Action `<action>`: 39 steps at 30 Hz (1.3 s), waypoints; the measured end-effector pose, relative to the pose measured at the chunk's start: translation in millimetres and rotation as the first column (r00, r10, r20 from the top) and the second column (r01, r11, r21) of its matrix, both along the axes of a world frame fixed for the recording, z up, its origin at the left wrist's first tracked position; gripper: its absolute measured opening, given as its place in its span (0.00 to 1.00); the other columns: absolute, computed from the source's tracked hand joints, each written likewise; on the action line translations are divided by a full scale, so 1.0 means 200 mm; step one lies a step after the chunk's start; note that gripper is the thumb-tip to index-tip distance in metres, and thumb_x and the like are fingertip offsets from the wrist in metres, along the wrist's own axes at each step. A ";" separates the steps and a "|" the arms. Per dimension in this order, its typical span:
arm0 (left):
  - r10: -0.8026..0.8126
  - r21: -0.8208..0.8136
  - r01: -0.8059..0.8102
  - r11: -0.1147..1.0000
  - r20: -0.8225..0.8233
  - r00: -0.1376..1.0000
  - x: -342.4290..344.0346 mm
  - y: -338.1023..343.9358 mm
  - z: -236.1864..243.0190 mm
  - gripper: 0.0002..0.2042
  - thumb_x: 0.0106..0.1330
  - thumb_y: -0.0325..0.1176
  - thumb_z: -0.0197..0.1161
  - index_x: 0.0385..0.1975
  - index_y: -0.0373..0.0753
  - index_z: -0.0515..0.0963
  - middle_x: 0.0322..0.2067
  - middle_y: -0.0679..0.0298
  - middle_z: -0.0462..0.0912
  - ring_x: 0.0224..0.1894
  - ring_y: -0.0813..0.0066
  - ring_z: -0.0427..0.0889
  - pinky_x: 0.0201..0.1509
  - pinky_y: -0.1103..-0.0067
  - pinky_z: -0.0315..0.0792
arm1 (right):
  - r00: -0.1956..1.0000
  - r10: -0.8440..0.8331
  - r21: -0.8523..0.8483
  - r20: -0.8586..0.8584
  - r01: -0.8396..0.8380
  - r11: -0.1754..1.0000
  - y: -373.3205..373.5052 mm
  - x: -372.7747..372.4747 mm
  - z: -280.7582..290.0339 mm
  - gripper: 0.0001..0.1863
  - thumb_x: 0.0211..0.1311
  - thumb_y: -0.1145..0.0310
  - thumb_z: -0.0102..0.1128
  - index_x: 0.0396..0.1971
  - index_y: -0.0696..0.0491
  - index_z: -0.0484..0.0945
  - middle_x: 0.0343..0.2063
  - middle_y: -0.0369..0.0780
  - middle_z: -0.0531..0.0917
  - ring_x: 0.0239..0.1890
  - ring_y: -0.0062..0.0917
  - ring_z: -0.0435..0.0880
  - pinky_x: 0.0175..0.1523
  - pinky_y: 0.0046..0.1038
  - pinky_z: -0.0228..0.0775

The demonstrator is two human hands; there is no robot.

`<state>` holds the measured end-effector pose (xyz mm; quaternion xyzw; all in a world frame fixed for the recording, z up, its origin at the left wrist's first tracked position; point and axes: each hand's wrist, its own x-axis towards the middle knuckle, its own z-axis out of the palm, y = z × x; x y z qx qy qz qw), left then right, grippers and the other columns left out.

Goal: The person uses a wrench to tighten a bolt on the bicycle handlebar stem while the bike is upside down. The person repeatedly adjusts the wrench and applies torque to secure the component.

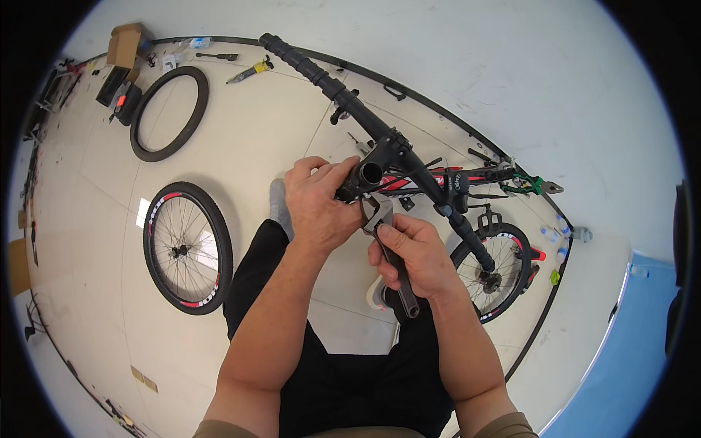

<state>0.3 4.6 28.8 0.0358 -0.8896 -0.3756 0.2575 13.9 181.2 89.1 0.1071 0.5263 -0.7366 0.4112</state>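
My left hand (pixel 321 204) is closed round the lower part of the black bicycle stem (pixel 372 174), just below its open round end. The fingertips on its far side are hidden. An adjustable wrench (pixel 398 270) is gripped in my right hand (pixel 420 255), its jaw close against my left thumb beneath the stem. What the jaw sits on cannot be made out. From the stem, a black handlebar (pixel 365 120) with ribbed grips slants from upper left to lower right. Behind it lies the red and black bicycle frame (pixel 438 179), its rear wheel (pixel 500 281) at the right.
A loose spoked wheel (pixel 179 248) and a bare tyre (pixel 193 120) lie on the tiled floor at left. Cardboard (pixel 128 45) and a yellow-black tool (pixel 252 71) are farther back. Green-handled pliers (pixel 548 187) and plastic bottles (pixel 562 228) are near the right wall.
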 end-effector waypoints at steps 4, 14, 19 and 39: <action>0.003 -0.003 -0.003 1.000 -0.008 1.000 0.00 0.00 0.00 0.24 0.38 0.31 0.73 0.42 0.45 0.87 0.31 0.68 0.87 0.43 0.63 0.79 0.49 0.71 0.71 | 1.000 -0.004 -0.027 0.030 0.005 1.000 0.00 0.00 -0.01 0.11 0.76 0.65 0.54 0.37 0.59 0.76 0.25 0.41 0.82 0.16 0.18 0.74 0.18 0.22 0.63; 0.011 -0.042 -0.012 0.999 -0.031 0.999 -0.01 0.00 -0.01 0.24 0.37 0.28 0.69 0.41 0.46 0.86 0.29 0.70 0.85 0.43 0.64 0.78 0.51 0.68 0.67 | 0.997 0.025 0.069 -0.075 -0.019 0.997 0.01 0.00 0.00 0.11 0.75 0.66 0.54 0.38 0.59 0.76 0.25 0.42 0.83 0.15 0.18 0.74 0.18 0.21 0.63; 0.012 -0.036 -0.012 0.999 -0.003 1.000 -0.01 -0.01 -0.02 0.20 0.40 0.31 0.71 0.39 0.47 0.86 0.31 0.72 0.88 0.44 0.64 0.79 0.52 0.66 0.65 | 0.990 0.066 0.148 -0.129 -0.046 0.988 0.01 -0.01 0.01 0.11 0.75 0.66 0.54 0.38 0.60 0.77 0.25 0.43 0.84 0.15 0.17 0.74 0.18 0.21 0.63; 0.014 -0.052 -0.014 0.999 -0.004 1.000 0.00 0.00 0.00 0.18 0.39 0.32 0.72 0.36 0.45 0.86 0.30 0.71 0.87 0.44 0.64 0.79 0.55 0.64 0.64 | 0.977 0.105 0.222 -0.185 -0.062 0.973 0.01 -0.01 0.03 0.11 0.76 0.67 0.53 0.39 0.61 0.77 0.25 0.42 0.84 0.14 0.15 0.71 0.17 0.20 0.59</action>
